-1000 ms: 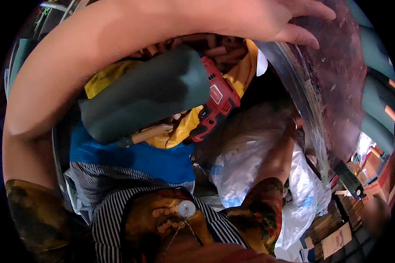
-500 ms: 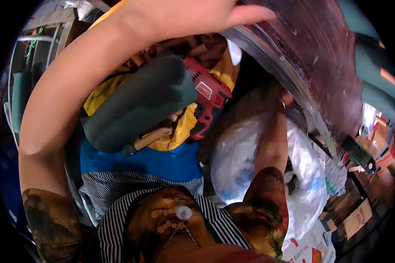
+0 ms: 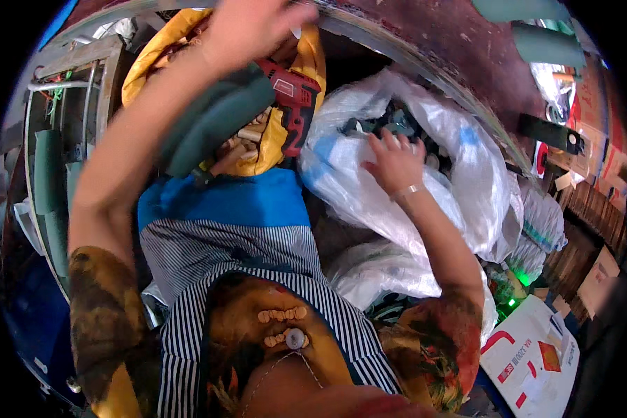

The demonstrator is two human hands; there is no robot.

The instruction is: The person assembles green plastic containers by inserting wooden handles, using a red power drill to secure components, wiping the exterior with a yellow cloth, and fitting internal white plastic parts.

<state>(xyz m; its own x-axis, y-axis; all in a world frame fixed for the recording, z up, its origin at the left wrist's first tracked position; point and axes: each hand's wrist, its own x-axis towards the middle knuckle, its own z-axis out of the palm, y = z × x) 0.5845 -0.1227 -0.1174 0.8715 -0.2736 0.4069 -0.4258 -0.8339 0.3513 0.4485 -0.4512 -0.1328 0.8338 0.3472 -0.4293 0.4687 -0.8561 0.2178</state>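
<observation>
My left hand (image 3: 254,31) is over the far rim of a yellow sack (image 3: 150,59), partly cut off by the top edge and blurred. Its visible thumb and finger are apart, and I make out nothing held. Below that arm, a rolled dark green sheet (image 3: 223,118) lies across the sack. A red power drill (image 3: 292,97) rests beside the roll, handle toward me. Short tan cylindrical pieces (image 3: 240,150) fill the sack. My right hand (image 3: 400,164), fingers spread, is at the mouth of a white woven sack (image 3: 467,188) holding dark pieces (image 3: 400,122).
A dark reddish tabletop (image 3: 425,35) with a worn edge spans the far side. Left stands a metal and wood frame (image 3: 83,70) with green rolls. At right are a black device (image 3: 550,134), cardboard boxes (image 3: 595,104) and a white printed carton (image 3: 529,359). Blue cloth (image 3: 223,202) covers my lap.
My right hand has come from under the table edge back to the white sack's mouth. My left hand has shifted left, from the table edge to above the yellow sack. The view has shifted.
</observation>
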